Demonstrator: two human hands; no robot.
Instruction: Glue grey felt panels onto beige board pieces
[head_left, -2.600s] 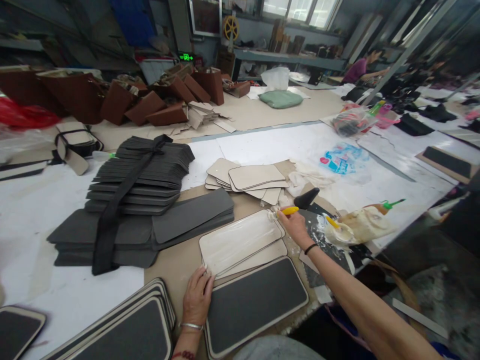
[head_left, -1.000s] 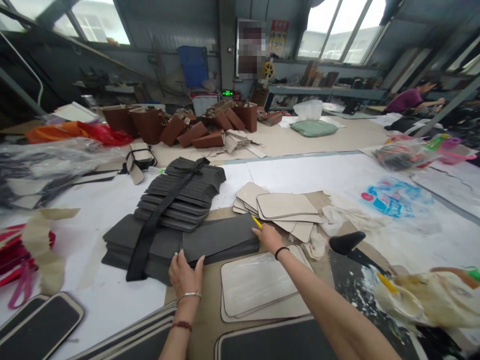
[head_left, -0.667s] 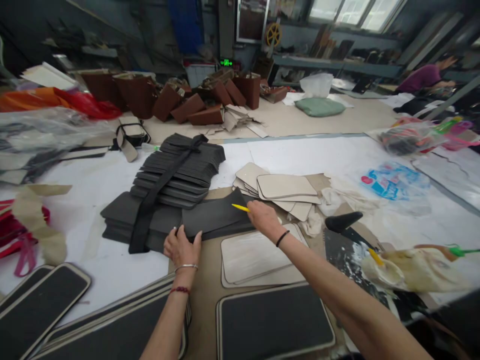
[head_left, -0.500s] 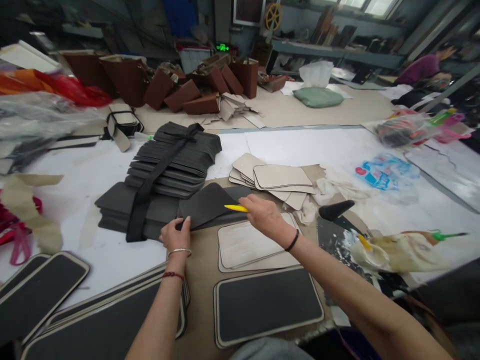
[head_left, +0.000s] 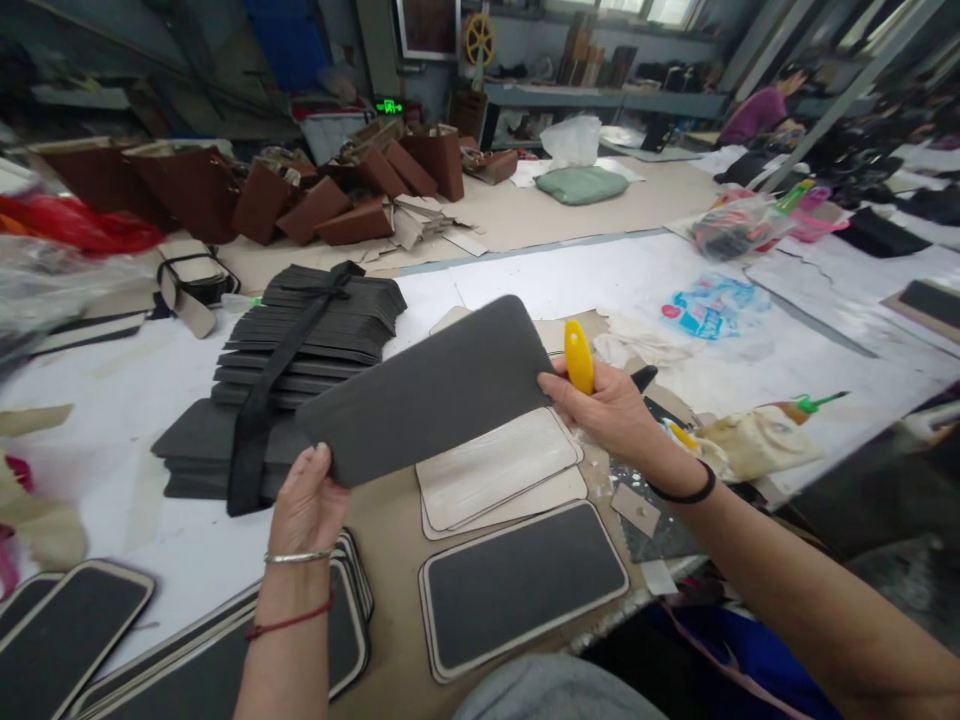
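Observation:
A dark grey rounded panel [head_left: 435, 385] is stretched between my two hands, raised and tilted above the table. My left hand [head_left: 311, 500] pinches its lower left corner, while my right hand [head_left: 607, 400] grips the right edge. A tool with a yellow handle [head_left: 578, 357] is also tucked in my right hand; its other end is hidden. Below the panel lie cream boards [head_left: 495, 470], the upper one streaked with a whitish film. Nearer me rests a dark panel with a pale border [head_left: 525, 590]. Left of the held panel stands a strapped stack of dark panels [head_left: 300, 350].
Bordered dark panels [head_left: 75, 625] lie at the lower left. At the right are a cream glue-like container [head_left: 757, 440] and a white-smeared dark board [head_left: 637, 535]. Brown boxy pieces [head_left: 259, 200] line the back, near a green bag [head_left: 581, 185]. Another person [head_left: 754, 115] sits far right.
The dark grey panel has been lifted off the pile and turned up between both hands. The yellow handle now points upward in my right hand. The view has shifted rightward.

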